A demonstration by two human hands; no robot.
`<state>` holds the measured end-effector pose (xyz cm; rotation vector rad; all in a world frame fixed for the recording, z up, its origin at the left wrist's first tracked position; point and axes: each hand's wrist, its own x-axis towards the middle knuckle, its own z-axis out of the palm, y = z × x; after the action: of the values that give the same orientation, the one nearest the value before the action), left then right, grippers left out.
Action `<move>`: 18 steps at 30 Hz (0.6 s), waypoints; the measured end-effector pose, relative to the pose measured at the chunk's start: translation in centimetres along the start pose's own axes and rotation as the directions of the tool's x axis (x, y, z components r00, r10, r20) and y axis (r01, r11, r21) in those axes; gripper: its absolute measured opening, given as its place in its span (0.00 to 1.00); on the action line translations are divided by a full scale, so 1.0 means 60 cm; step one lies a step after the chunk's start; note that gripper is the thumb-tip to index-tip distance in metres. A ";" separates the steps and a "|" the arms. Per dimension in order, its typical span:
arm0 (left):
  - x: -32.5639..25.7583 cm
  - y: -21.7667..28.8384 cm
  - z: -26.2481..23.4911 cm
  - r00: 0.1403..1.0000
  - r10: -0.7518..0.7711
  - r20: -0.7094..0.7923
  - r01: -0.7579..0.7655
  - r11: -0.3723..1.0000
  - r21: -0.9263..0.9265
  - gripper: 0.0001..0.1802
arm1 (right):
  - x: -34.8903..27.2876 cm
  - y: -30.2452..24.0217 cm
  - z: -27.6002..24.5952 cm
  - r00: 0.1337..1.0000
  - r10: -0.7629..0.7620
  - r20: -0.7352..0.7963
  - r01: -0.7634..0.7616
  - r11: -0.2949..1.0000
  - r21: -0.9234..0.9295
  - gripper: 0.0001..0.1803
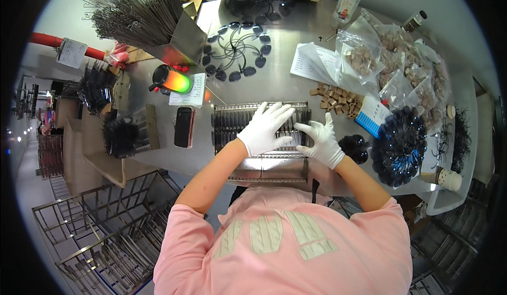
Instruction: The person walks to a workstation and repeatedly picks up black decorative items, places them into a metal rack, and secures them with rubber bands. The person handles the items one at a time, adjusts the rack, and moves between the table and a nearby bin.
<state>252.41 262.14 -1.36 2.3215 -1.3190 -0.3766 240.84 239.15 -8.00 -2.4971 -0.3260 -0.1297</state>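
A wire-edged metal rack lies in front of me, holding a row of dark, thin pieces that look like sunglasses parts. My left hand, in a white glove, rests over the middle of the rack with its fingers stretched out. At the rack's right end is my right hand, also gloved, its fingers apart and their tips close to the last pieces. Nothing shows in either hand, though the left one covers part of the row.
Small brown blocks lie beyond my right hand, near bagged blocks. Dark lenses are heaped at the right. Left of the rack are a phone and a glowing speaker. A bin of wire rods stands behind.
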 end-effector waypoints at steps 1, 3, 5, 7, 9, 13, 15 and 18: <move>0.000 0.002 0.001 1.000 0.009 -0.013 -0.009 1.000 0.003 0.45 | -0.008 0.004 -0.005 1.000 -0.006 0.030 0.006 1.000 0.016 0.42; 0.002 0.007 0.000 0.999 0.037 -0.037 -0.037 0.999 0.007 0.47 | -0.021 0.008 -0.013 1.000 -0.011 0.027 0.012 0.999 -0.038 0.43; 0.006 0.014 -0.001 0.999 0.040 -0.031 -0.040 0.999 0.012 0.47 | -0.033 0.008 -0.016 1.000 0.002 0.016 -0.001 0.999 -0.037 0.42; 0.016 0.022 0.000 0.999 0.029 -0.024 -0.028 0.998 0.063 0.47 | -0.041 0.005 -0.012 0.995 0.103 -0.013 -0.100 0.982 0.161 0.41; 0.029 0.029 0.008 0.994 0.084 -0.074 -0.084 0.996 0.004 0.47 | -0.046 0.001 -0.002 0.970 0.241 -0.015 -0.204 0.852 0.482 0.38; 0.044 0.028 0.030 0.980 0.188 -0.066 -0.186 0.982 0.034 0.42 | -0.047 -0.005 0.023 0.928 0.371 -0.021 -0.277 0.728 0.627 0.34; 0.041 0.021 0.037 0.973 0.220 -0.073 -0.213 0.973 0.093 0.39 | -0.044 -0.005 0.024 0.924 0.383 -0.002 -0.282 0.685 0.672 0.32; 0.038 0.013 0.037 0.979 0.202 0.032 -0.205 0.963 0.174 0.40 | -0.032 -0.010 -0.008 0.910 0.415 -0.024 -0.284 0.664 0.692 0.29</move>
<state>252.01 259.32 -2.92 2.2962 -1.6404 -0.2182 238.81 238.94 -7.63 -1.7450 0.1817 -0.0597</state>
